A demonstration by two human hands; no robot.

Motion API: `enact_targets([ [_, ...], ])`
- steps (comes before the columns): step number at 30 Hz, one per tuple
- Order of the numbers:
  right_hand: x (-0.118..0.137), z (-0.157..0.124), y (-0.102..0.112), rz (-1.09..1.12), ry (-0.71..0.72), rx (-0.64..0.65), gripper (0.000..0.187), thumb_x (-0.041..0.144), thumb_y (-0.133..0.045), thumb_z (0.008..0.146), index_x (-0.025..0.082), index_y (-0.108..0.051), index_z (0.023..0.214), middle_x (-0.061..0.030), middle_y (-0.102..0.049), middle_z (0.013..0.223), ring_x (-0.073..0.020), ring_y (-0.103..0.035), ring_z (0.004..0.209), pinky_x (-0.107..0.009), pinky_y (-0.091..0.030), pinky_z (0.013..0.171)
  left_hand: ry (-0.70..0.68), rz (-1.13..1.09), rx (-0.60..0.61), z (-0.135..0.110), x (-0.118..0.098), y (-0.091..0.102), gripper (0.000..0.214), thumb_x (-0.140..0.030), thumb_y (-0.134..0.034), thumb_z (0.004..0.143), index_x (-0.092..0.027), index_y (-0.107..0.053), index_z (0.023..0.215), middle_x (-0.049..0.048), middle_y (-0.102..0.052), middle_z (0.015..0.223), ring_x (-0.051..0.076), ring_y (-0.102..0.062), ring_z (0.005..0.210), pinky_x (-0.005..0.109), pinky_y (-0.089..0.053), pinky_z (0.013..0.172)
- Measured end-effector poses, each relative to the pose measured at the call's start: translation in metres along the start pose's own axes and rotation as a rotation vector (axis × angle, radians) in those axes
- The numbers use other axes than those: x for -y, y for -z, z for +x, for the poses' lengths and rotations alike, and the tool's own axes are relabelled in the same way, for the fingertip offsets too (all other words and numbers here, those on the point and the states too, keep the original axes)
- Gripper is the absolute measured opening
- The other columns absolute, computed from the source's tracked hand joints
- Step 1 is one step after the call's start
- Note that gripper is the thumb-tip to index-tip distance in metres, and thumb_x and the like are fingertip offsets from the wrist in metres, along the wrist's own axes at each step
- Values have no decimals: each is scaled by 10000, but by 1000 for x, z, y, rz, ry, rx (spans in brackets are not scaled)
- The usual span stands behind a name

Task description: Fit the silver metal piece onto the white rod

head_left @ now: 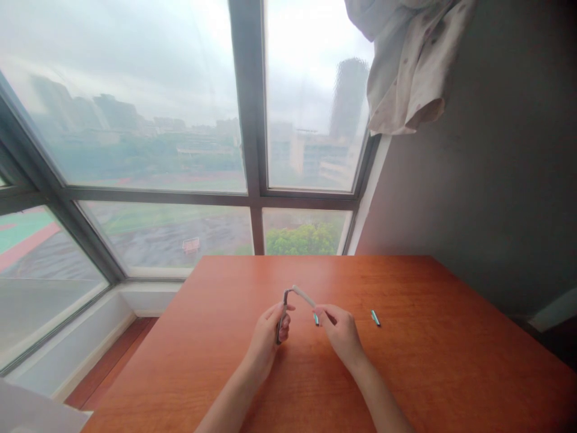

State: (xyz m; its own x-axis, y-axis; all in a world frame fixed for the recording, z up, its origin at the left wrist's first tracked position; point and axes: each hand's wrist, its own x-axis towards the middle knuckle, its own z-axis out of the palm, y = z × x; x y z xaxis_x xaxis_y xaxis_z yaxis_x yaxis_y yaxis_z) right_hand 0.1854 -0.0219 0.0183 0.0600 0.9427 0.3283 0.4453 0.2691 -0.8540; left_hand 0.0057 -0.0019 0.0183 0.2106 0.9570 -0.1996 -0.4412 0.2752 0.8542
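My left hand (270, 332) is closed round a thin dark pen barrel (282, 316) held nearly upright above the table. My right hand (339, 328) pinches a pale slim rod (305, 296), perhaps the refill, whose far end meets the top of the barrel. A small teal piece (316, 319) shows just beside my right fingers; whether it lies on the table or is held I cannot make out. Another small teal piece (375, 318) lies on the table to the right, apart from both hands.
The reddish-brown wooden table (406, 361) stands against a large window (180, 150) with dark frames. A grey wall (496, 180) rises on the right. Light cloth (406, 66) hangs at the upper right. A low white sill (81, 337) runs at the left.
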Motion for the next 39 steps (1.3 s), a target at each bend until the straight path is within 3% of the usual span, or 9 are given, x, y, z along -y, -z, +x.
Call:
enact_targets([
  [10,2,1,2,-13,10,-13,392,421,-461,907,154,-694,742,-35,-649,644,-159,-591,617,-211,-418,592,70,-66,43,-2,-1,-1,394,-495,-691,709,-139,-612,858,-83,-396,512,35,-273,405,179,-154,411],
  [22,5,1,2,-26,-4,-12,452,489,-433,903,160,-690,730,-54,-663,660,-175,-596,625,-231,-442,615,87,-75,41,-3,-3,-2,397,-491,-689,708,-142,-601,874,-87,-391,521,43,-281,400,186,-161,410],
  [39,6,1,2,-35,50,-12,411,427,-449,907,156,-688,710,-43,-656,644,-158,-580,604,-223,-428,585,86,-64,30,-3,-3,-2,395,-496,-678,711,-142,-602,870,-84,-393,514,43,-275,400,185,-158,413],
])
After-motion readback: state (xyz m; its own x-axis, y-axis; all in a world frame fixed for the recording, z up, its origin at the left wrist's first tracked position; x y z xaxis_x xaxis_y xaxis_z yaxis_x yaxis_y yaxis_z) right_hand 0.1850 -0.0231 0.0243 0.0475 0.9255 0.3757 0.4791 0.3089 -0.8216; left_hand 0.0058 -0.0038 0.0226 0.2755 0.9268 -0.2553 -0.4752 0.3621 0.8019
